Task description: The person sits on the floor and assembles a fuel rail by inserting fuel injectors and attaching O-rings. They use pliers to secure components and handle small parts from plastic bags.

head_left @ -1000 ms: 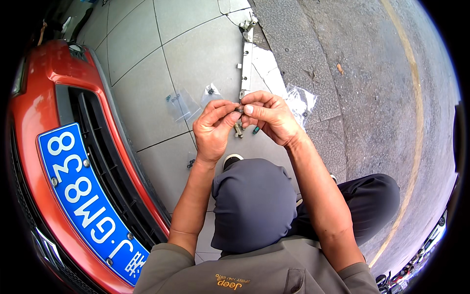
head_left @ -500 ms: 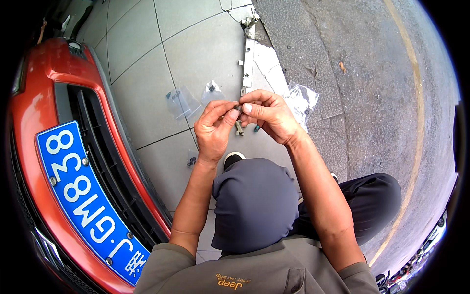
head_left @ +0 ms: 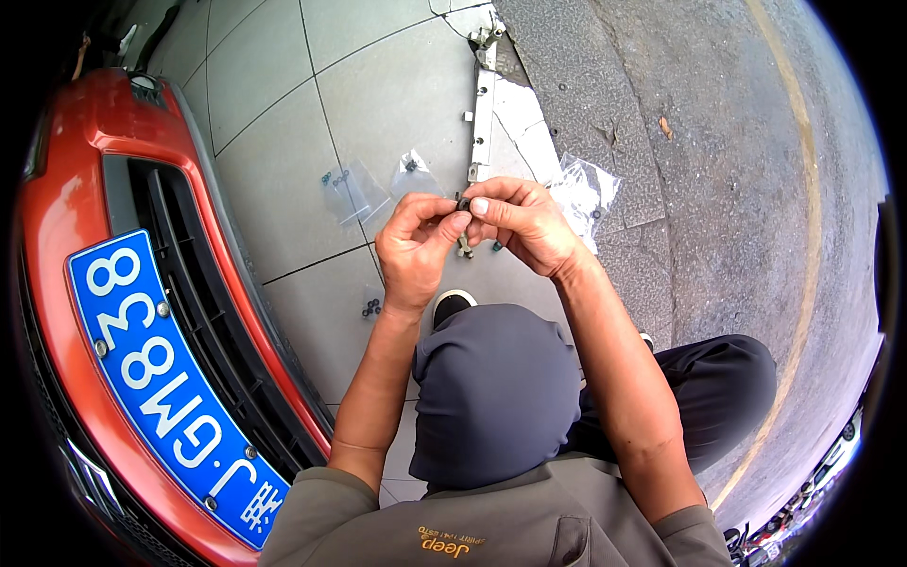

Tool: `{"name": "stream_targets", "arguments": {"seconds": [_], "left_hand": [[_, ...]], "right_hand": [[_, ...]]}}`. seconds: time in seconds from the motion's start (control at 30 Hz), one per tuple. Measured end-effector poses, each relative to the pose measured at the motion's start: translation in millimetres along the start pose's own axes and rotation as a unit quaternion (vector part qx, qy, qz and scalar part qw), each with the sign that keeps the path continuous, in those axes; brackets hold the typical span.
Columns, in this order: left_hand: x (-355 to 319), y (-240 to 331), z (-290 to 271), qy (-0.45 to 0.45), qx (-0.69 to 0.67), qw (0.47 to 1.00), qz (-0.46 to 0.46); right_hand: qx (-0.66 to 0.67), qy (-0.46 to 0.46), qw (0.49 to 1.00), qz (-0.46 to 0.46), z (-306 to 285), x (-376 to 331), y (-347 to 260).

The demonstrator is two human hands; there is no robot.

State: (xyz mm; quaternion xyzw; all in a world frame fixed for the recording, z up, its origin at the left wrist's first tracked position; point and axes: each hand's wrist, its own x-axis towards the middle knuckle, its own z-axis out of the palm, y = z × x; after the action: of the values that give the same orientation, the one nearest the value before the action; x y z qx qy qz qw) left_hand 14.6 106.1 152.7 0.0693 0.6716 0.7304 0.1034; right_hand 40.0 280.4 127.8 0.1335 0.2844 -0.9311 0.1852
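My left hand (head_left: 416,246) and my right hand (head_left: 522,227) meet fingertip to fingertip above the tiled floor. Between their thumbs and forefingers they pinch a small black ring (head_left: 463,204), partly covered by the fingers. Beyond the hands a long silver metal rail (head_left: 483,118) with holes and brackets lies on the floor. Its near end runs under my fingers, and a brass-coloured fitting (head_left: 465,248) shows below them. Next to my right hand sits a small teal piece (head_left: 497,246).
Clear plastic bags lie about: one with small blue-grey rings (head_left: 357,197), one with dark parts (head_left: 414,176), another with black rings (head_left: 371,308), and a crumpled bag (head_left: 584,194) at right. A red car's front (head_left: 85,170) with a blue plate (head_left: 74,274) stands at left. Rough pavement (head_left: 727,189) borders the tiles.
My fingers have shifted slightly around the small ring, and its dark opening shows more plainly now. Both hands keep nearly the same place, and the things on the floor lie as before.
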Motion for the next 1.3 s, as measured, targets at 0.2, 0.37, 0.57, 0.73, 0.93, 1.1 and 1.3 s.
{"name": "stream_targets", "arguments": {"seconds": [0.2,0.37,0.57,0.73,0.93,1.1,1.3], "left_hand": [[-0.5,-0.8,2.0,-0.004,0.072,0.997,0.040],[0.4,4.8,2.7,-0.013,0.114,0.992,0.058],[0.2,6.2,6.8,-0.006,0.163,0.982,0.091],[0.8,10.9,13.1,-0.008,0.152,0.986,0.072],[-7.2,-4.6,-30.0,-0.032,0.204,0.978,0.032],[-35.9,-46.1,-125.1,0.207,0.210,0.943,-0.157],[-78.8,-104.9,-155.7,0.106,0.427,0.881,-0.172]], "right_hand": [[-0.010,-0.004,1.000,0.001,-0.2,0.3,3.6],[-0.009,-0.007,1.000,0.003,-2.0,-0.8,2.5],[-0.008,-0.010,1.000,0.001,-4.3,-0.6,3.3],[-0.008,0.001,1.000,0.001,-6.1,-1.5,3.5],[-0.261,0.078,0.959,0.078,-2.1,-3.9,-4.9],[-0.340,0.245,0.905,0.075,-34.8,-3.1,18.6],[-0.310,0.283,0.904,0.082,-47.5,-2.8,30.6]]}}
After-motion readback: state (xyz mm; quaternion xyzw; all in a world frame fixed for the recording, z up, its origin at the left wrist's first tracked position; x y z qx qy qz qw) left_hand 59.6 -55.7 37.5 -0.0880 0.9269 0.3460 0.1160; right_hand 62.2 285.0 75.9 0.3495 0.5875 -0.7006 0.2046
